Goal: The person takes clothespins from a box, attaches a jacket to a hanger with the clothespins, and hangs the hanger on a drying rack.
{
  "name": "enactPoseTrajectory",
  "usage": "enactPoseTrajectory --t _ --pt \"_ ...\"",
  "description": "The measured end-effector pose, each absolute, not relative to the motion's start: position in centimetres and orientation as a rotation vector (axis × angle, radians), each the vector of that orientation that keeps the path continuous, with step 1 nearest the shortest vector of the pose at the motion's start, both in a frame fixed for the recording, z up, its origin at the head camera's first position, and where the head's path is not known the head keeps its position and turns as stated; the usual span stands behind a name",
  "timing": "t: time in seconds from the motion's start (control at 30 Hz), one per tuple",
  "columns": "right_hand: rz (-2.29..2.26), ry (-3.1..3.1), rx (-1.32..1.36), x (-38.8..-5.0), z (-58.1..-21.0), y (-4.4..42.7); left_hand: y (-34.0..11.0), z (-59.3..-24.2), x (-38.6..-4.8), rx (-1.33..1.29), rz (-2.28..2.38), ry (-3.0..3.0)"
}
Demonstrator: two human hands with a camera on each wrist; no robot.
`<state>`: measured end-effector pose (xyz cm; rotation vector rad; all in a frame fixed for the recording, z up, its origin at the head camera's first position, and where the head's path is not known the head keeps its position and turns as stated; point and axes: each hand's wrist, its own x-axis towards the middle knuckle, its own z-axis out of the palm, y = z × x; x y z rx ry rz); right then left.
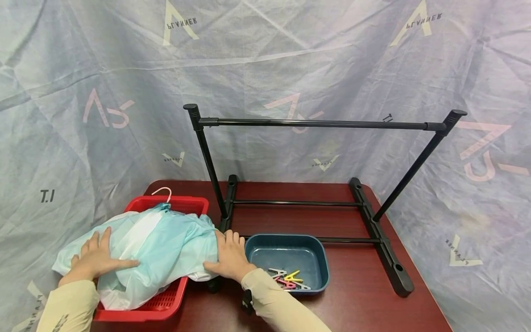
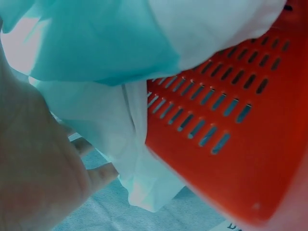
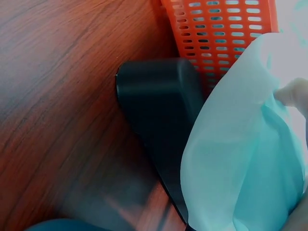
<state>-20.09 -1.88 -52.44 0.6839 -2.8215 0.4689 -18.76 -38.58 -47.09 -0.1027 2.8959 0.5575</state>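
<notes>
A light blue and white garment (image 1: 166,240) lies bunched over the red basket (image 1: 199,203), spilling past its left and right sides. From its top sticks out the hook of a white hanger (image 1: 169,193). My left hand (image 1: 93,256) rests at the garment's left side, fingers spread and thumb pointing right. On the opposite side, my right hand (image 1: 232,256) touches the cloth with its fingers extended. In the right wrist view, the thumb (image 3: 294,94) lies against the fabric (image 3: 226,144). Slots in the basket wall (image 2: 240,163) show below the cloth in the left wrist view.
A black rack (image 1: 315,123) with a raised top bar stands on the dark red table (image 1: 348,286). Beside my right hand sits a blue tray (image 1: 286,258) with several clothespins (image 1: 290,279) in it. Printed grey sheeting (image 1: 265,83) hangs behind.
</notes>
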Motion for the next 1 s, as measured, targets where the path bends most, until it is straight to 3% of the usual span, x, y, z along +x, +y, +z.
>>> enactPoseTrajectory --t 1.0 --pt "0.526 -2.679 0.688 -20.03 -52.2 -1.57 -38.21 -47.02 -18.42 -0.055 0.469 3.126"
